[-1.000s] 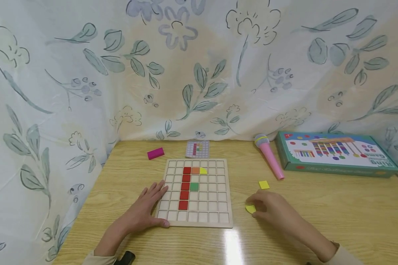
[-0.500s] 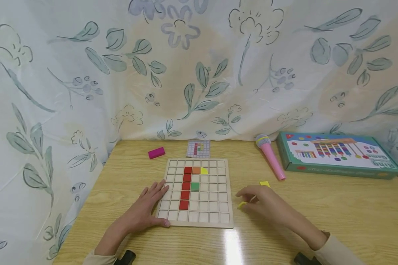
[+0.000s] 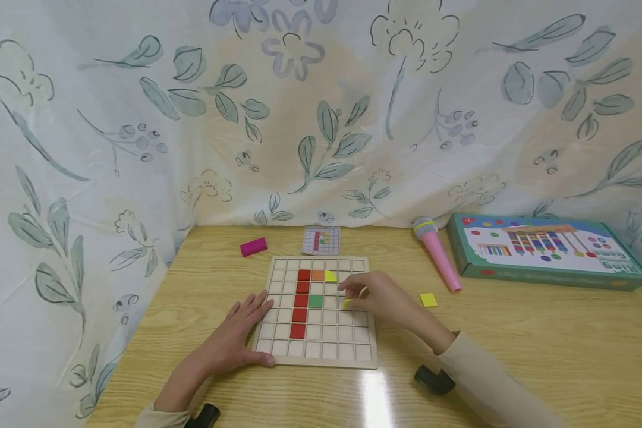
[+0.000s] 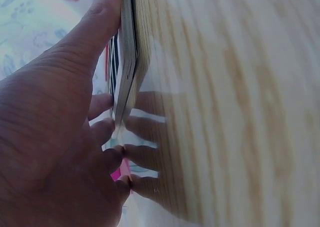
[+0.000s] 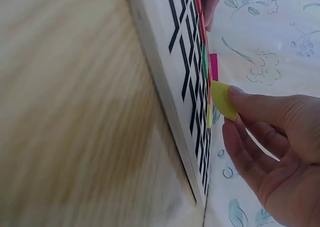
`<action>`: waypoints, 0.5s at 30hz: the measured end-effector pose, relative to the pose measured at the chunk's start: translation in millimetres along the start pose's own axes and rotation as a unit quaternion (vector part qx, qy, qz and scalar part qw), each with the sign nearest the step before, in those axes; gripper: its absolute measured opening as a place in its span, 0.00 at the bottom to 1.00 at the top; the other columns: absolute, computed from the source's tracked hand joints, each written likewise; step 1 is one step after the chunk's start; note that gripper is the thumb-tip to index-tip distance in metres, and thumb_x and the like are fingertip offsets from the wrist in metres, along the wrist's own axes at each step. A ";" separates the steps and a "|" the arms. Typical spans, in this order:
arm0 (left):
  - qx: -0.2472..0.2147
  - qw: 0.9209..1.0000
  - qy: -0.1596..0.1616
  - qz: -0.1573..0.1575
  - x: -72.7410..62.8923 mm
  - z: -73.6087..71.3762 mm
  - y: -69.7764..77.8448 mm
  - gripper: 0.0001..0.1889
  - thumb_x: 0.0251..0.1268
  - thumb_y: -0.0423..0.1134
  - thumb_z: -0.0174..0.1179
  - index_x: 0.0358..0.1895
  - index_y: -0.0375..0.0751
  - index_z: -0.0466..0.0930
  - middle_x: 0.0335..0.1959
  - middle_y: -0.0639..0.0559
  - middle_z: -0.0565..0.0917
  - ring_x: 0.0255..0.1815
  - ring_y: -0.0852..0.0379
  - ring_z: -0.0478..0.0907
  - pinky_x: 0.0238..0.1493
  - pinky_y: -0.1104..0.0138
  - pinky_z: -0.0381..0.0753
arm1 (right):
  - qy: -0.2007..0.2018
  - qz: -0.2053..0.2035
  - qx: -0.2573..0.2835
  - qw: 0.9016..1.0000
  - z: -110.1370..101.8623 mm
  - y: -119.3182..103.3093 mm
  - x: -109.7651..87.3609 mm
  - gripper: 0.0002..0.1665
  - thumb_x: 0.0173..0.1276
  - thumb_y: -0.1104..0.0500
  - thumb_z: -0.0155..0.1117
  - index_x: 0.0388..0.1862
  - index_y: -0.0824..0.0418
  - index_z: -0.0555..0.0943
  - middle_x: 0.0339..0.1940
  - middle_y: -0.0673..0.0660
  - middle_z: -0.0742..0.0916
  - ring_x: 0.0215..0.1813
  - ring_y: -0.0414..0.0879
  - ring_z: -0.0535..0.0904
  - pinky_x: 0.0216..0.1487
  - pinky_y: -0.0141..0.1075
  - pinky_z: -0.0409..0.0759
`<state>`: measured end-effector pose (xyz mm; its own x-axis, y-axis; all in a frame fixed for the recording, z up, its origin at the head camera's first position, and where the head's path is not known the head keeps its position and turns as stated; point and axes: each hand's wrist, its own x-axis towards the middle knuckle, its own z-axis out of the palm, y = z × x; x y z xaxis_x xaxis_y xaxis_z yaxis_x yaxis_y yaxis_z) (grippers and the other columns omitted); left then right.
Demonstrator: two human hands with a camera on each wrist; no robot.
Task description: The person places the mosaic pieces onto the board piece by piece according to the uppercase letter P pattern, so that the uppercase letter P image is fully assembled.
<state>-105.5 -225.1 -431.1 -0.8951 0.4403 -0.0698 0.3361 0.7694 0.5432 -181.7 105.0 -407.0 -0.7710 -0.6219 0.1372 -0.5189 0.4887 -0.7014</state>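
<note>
A wooden grid board [image 3: 331, 362] lies on the table, holding a column of red square tiles [image 3: 300, 315], an orange tile [image 3: 318, 275], a yellow rounded tile [image 3: 330, 276] and a green tile [image 3: 315, 301]. My left hand [image 3: 230, 345] rests at the board's left edge with fingers spread, the thumb on its near corner. Over the board's right half, my right hand [image 3: 377, 300] pinches a yellow quarter-round tile [image 5: 223, 99] between thumb and fingers, as the right wrist view shows. A yellow square tile [image 3: 428, 300] lies on the table right of the board.
A pattern card [image 3: 321, 241] lies behind the board, with a magenta block [image 3: 254, 247] to its left. Toward the back right are a pink toy microphone [image 3: 438, 255] and a green game box [image 3: 548, 252]. A floral curtain [image 3: 321, 119] hangs behind the table.
My right hand has picked the yellow quarter-round tile off the table and carried it left over the board. My left hand has stayed in place.
</note>
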 end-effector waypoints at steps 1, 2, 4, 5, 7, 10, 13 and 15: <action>0.000 1.000 -0.001 -0.001 0.1 0.0 -0.1 0.58 0.44 0.67 0.71 0.77 0.40 0.56 0.79 0.44 0.51 0.79 0.38 0.41 0.75 0.42 0.39 | 0.001 0.000 0.004 1.000 1.9 0.0 4.2 0.14 0.59 0.67 0.73 0.45 0.63 0.85 0.32 0.46 0.85 0.37 0.38 0.79 0.40 0.31 0.83; 0.001 1.000 -0.002 -0.001 0.3 0.1 -0.2 0.58 0.44 0.67 0.70 0.77 0.40 0.56 0.79 0.44 0.51 0.79 0.38 0.42 0.75 0.42 0.39 | 0.001 0.002 0.009 1.000 3.5 -0.6 8.0 0.14 0.59 0.68 0.73 0.45 0.63 0.85 0.32 0.46 0.85 0.37 0.38 0.79 0.40 0.31 0.83; 0.000 1.000 -0.006 -0.006 0.6 0.2 -0.5 0.59 0.44 0.67 0.70 0.77 0.41 0.55 0.80 0.45 0.50 0.79 0.39 0.41 0.76 0.42 0.39 | 0.000 0.008 0.016 1.000 6.9 -1.3 15.1 0.15 0.59 0.68 0.72 0.46 0.64 0.85 0.32 0.47 0.85 0.37 0.39 0.80 0.41 0.31 0.82; 0.000 1.000 -0.006 -0.007 0.8 0.2 -0.6 0.59 0.44 0.68 0.70 0.77 0.41 0.56 0.80 0.45 0.50 0.79 0.39 0.41 0.76 0.42 0.39 | -0.001 0.013 0.018 1.000 8.6 -1.5 18.4 0.15 0.59 0.68 0.72 0.46 0.63 0.85 0.32 0.47 0.85 0.37 0.39 0.80 0.41 0.31 0.82; 0.001 1.000 -0.006 -0.007 0.8 0.2 -0.6 0.59 0.44 0.68 0.70 0.77 0.41 0.55 0.80 0.45 0.50 0.79 0.39 0.41 0.76 0.42 0.39 | -0.007 0.023 0.022 0.999 11.6 -1.9 24.1 0.15 0.59 0.68 0.72 0.46 0.63 0.85 0.31 0.46 0.85 0.37 0.39 0.79 0.41 0.31 0.81; -0.001 1.000 -0.007 -0.007 0.8 0.3 -0.9 0.59 0.44 0.68 0.70 0.77 0.41 0.55 0.80 0.45 0.50 0.79 0.39 0.41 0.76 0.42 0.39 | -0.015 0.035 0.026 0.999 15.6 -2.0 30.8 0.15 0.59 0.68 0.72 0.46 0.64 0.85 0.30 0.47 0.84 0.36 0.40 0.79 0.40 0.31 0.81; 0.002 1.000 -0.007 -0.007 1.1 0.6 -1.2 0.59 0.43 0.68 0.70 0.77 0.41 0.55 0.80 0.45 0.50 0.79 0.39 0.41 0.76 0.43 0.39 | -0.020 0.033 0.030 0.999 19.1 -1.3 35.2 0.15 0.58 0.68 0.72 0.46 0.65 0.85 0.30 0.47 0.85 0.35 0.39 0.79 0.38 0.31 0.80; 0.004 1.000 -0.006 -0.007 1.5 0.9 -1.4 0.59 0.43 0.68 0.70 0.77 0.41 0.55 0.80 0.45 0.50 0.79 0.39 0.41 0.76 0.43 0.39 | -0.020 0.030 0.031 0.999 20.8 -2.0 36.8 0.15 0.58 0.69 0.72 0.45 0.65 0.85 0.30 0.48 0.86 0.35 0.39 0.79 0.37 0.30 0.80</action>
<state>-107.1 -225.1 -432.8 -0.8960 0.4354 -0.0877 0.3264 0.7794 0.5347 -201.4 68.5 -415.1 -0.7833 -0.6181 0.0664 -0.4483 0.4876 -0.7492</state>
